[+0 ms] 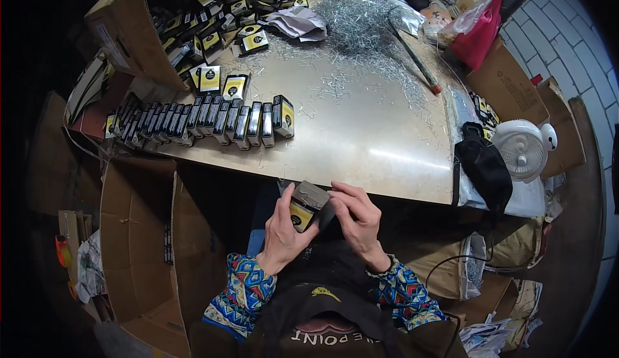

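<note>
Both my hands hold one small black-and-yellow box [308, 206] close to my body, just below the table's near edge. My left hand [284, 229] grips its left side from below. My right hand [354, 215] wraps its right end, fingers curled over the open grey flap. A row of several matching boxes [213, 121] stands upright on the metal table [374, 139], to the left and beyond my hands. Two more boxes [221, 82] stand behind that row.
A large pile of small metal staples [364, 26] covers the table's far side, with a red-tipped rod [416, 58] lying across it. An open carton of more boxes [193, 16] sits far left. A white fan [523, 146], black cloth [485, 168] and empty cartons [138, 248] surround me.
</note>
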The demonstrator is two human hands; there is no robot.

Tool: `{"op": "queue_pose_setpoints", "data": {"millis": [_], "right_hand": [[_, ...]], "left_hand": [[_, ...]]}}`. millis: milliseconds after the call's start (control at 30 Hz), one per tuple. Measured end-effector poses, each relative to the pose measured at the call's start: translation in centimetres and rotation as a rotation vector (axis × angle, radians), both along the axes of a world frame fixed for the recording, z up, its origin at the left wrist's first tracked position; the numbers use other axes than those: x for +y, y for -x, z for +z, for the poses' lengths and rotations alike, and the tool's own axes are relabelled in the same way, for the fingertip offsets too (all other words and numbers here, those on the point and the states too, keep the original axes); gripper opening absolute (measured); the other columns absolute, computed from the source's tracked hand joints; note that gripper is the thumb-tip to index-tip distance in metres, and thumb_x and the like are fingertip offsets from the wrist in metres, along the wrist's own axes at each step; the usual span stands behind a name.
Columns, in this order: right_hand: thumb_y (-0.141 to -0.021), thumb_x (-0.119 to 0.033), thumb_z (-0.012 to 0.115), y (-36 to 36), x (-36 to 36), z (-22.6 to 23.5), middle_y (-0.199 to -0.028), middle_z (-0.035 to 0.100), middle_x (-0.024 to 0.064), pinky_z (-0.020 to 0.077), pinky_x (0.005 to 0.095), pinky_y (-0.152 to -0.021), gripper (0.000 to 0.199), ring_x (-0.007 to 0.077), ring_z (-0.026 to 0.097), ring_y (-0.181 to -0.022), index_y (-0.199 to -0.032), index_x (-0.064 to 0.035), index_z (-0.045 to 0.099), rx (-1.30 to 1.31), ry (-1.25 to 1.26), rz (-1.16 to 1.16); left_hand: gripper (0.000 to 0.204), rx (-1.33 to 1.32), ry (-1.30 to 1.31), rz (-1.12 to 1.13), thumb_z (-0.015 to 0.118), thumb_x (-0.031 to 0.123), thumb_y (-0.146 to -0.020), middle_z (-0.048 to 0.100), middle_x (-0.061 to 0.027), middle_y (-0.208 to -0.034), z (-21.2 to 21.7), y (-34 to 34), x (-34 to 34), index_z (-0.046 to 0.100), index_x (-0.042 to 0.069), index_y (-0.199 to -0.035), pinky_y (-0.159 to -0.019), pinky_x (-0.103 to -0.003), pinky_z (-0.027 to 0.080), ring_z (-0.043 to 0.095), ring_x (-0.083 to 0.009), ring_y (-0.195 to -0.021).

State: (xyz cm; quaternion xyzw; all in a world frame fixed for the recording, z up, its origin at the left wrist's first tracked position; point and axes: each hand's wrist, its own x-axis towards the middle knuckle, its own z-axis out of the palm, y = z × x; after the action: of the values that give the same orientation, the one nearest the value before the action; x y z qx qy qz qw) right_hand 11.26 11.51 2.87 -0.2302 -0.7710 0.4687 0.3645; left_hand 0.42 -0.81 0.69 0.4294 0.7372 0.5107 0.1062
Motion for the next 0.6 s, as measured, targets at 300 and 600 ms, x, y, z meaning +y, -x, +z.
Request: {"op": "queue_pose_setpoints", "data": {"millis": [300, 600], "right_hand": [[-0.087, 0.000, 0.068, -0.2, -2.3, -0.1, -0.112, 0.070, 0.0153, 0.0544, 0.0271, -0.081, 0.025, 0.0158, 0.068, -0.094, -0.111, 0.0018, 0.069, -0.028, 0.421, 0.158], [-0.086, -0.003, 0.070, 0.3, -3.3, -0.2, -0.102, 0.073, 0.0133, 0.0548, 0.0232, -0.075, 0.022, 0.0105, 0.068, -0.086, -0.108, 0.0022, 0.071, -0.067, 0.448, -0.006]], "left_hand": [[0.067, 0.058, -0.025, -0.004, 0.081, 0.014, -0.071, 0.056, -0.0201, -0.109, -0.7, -0.4, 0.2, 0.043, 0.005, -0.126, -0.079, -0.042, 0.053, 0.063, -0.0391, -0.096], [0.066, 0.115, 0.125, 0.022, 0.077, 0.012, -0.073, 0.057, -0.0221, -0.106, -0.2, -0.9, 0.1, 0.038, 0.002, -0.125, -0.076, -0.045, 0.051, 0.061, -0.0423, -0.092]]}}
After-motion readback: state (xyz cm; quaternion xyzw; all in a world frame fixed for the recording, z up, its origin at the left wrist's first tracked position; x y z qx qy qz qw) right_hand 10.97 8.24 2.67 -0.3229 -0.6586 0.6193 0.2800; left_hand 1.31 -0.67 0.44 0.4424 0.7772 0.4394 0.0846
